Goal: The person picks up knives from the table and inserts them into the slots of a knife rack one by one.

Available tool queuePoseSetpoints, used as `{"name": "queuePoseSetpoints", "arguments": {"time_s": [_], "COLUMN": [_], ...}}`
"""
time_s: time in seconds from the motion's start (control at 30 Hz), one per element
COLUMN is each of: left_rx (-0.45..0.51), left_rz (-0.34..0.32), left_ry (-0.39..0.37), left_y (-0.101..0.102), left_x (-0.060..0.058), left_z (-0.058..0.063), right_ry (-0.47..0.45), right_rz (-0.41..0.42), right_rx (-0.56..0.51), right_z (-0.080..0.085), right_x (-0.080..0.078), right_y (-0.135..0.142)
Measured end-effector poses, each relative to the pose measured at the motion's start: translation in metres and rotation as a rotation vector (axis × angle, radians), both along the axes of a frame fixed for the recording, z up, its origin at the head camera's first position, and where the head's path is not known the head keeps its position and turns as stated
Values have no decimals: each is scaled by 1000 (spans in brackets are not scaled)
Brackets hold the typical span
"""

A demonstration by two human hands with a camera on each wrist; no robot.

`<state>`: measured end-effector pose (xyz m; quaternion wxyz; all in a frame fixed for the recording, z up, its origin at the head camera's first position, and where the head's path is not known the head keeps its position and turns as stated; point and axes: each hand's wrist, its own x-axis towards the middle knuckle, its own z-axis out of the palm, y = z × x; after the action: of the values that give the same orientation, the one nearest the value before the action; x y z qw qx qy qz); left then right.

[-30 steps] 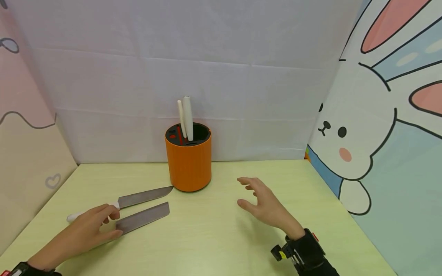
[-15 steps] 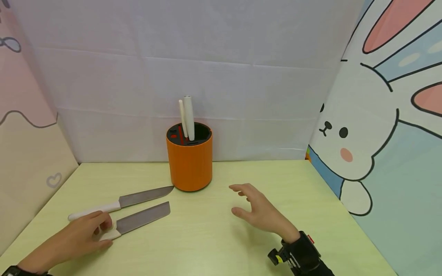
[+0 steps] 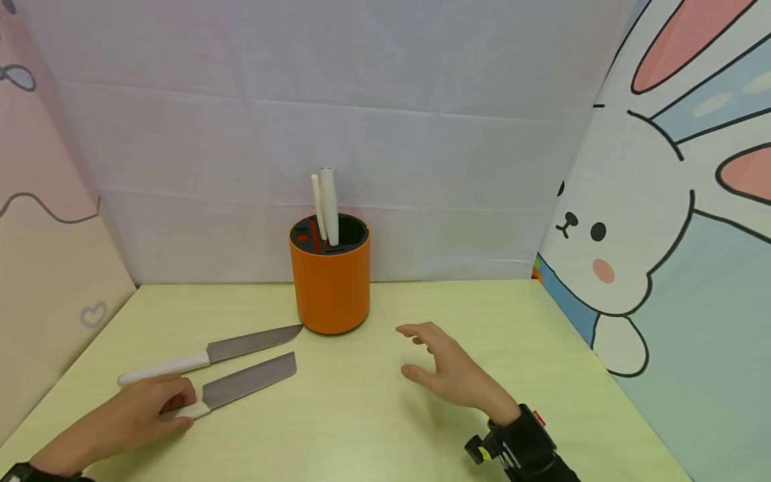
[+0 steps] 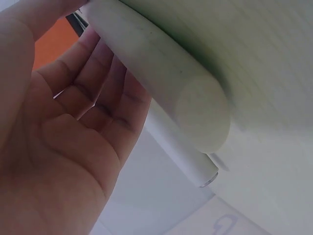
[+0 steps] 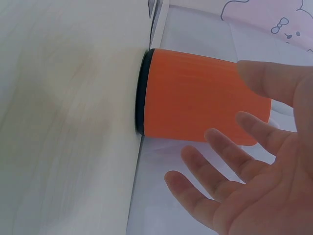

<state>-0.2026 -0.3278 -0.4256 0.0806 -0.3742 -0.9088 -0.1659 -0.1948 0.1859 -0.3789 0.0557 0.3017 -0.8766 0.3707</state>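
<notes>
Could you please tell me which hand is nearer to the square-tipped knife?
Left. The left hand holds the square-tipped knife by its handle; the right hand is raised over the table, well to the knife's right.

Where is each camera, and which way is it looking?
Head: on the head, facing forward and down at the front knife, back knife and orange holder; left hand and right hand show.
Left wrist: on that wrist, facing the front knife's handle; the left hand shows.
Right wrist: on that wrist, facing the orange holder; the right hand shows.
Head and right wrist both show the orange holder.
</notes>
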Motion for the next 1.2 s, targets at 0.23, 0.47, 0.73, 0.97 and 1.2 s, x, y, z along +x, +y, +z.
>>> {"name": "queuePoseSetpoints", "arguments": {"time_s": [0.23,0.47,0.73,0.97,1.2], "left_rx": [-11,34,43,27,36], "left_rz": [-28,-58,-58,-77,-102], "left_ry": [-9,18,75,48,35], "left_y": [0,5,21,34,51], "left_x": [-3,-2,-2,-8,-11], "left_z": [-1,-5,-5,-5,-6], "right_ry": [-13,-13,-3,-4,-4], "right_rz": [-4,-4,-1,-1,3], "right_rx": [1,1,6,-2,-4], "right_z": [-1,-1,0,1,1], "right_x": [0,0,-1,-1,0], "right_y": [0,0,1,1,1]}}
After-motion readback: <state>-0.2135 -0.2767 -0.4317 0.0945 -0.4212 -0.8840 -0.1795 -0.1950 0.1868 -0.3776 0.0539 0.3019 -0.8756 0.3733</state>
